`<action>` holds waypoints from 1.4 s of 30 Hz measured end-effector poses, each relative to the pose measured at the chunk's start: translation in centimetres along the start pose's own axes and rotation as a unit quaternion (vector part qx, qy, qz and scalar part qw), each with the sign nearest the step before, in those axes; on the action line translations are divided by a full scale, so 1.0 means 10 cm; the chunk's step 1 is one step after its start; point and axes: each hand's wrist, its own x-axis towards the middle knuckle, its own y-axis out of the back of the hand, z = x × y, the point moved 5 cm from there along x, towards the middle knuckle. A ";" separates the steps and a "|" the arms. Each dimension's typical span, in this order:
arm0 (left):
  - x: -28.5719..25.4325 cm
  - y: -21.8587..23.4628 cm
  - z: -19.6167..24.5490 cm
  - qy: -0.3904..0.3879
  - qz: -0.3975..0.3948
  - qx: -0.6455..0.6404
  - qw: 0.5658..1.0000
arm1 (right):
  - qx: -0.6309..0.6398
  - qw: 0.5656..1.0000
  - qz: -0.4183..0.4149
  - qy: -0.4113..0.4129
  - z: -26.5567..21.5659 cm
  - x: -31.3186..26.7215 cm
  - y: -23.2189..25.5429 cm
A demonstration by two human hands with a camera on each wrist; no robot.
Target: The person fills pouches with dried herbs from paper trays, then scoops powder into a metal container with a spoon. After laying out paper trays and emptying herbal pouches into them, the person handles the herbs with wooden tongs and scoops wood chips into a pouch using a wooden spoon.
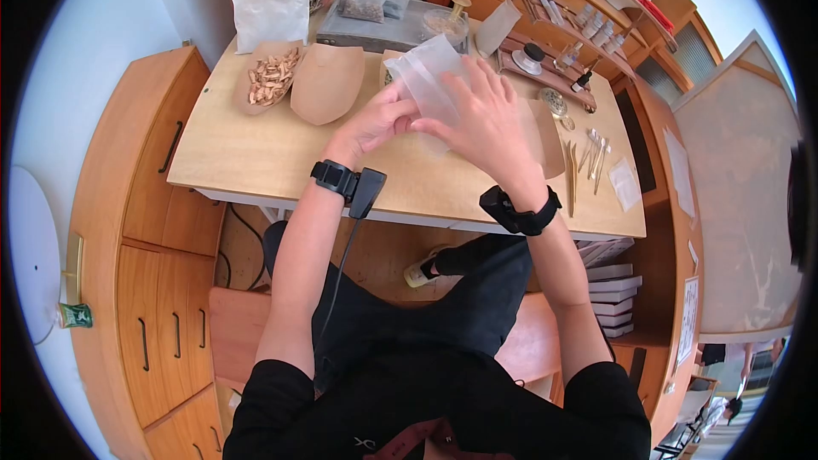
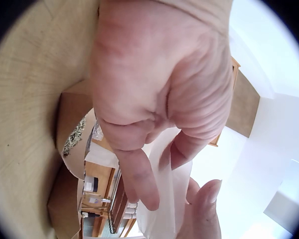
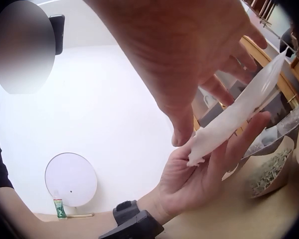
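Observation:
A flat, translucent white pouch [image 1: 430, 77] is raised over the table between both hands. My left hand [image 1: 375, 126] holds it from below, thumb on one side and fingers on the other, as the left wrist view shows. My right hand [image 1: 494, 123] is spread over the pouch's other face, its fingers mostly straight. In the right wrist view the pouch [image 3: 239, 117] lies slanted across the left fingers. Close behind it stands a brown paper tray of dried green herb [image 3: 271, 172], largely hidden by the hands in the head view.
To the left are a paper tray of dried slices [image 1: 273, 77], another brown paper tray [image 1: 327, 85] and a zip bag [image 1: 271, 0]. A grey tray [image 1: 341, 32] bears a filled pouch [image 1: 365, 4]. At right lie slim tools [image 1: 588, 158], a small white bag [image 1: 625, 183] and a wooden rack [image 1: 545, 68].

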 end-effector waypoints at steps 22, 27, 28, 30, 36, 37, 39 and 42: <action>0.06 0.04 0.06 -0.061 0.039 0.052 0.996 | 0.039 0.992 0.083 -0.082 0.31 0.30 -0.02; 0.05 0.03 0.07 -0.062 0.035 0.030 0.997 | 0.068 0.989 0.092 -0.089 0.30 0.32 0.01; 0.06 0.03 0.05 -0.065 0.010 0.009 0.998 | 0.068 0.990 0.097 -0.074 0.28 0.32 0.03; 0.07 0.04 0.02 -0.067 -0.013 -0.011 0.998 | 0.065 0.991 0.099 -0.064 0.27 0.33 0.04; 0.06 -0.01 0.05 -0.071 -0.075 -0.113 0.988 | 0.093 0.989 0.115 -0.002 0.19 0.36 0.13; 0.05 -0.01 0.07 -0.070 -0.078 -0.131 0.986 | 0.105 0.987 0.119 0.024 0.16 0.36 0.15; 0.01 -0.05 0.11 -0.067 -0.082 -0.150 0.983 | 0.106 0.986 0.113 0.058 0.09 0.35 0.14; -0.02 -0.03 0.15 -0.092 -0.017 -0.173 0.980 | 0.108 0.984 0.100 0.102 -0.01 0.31 0.11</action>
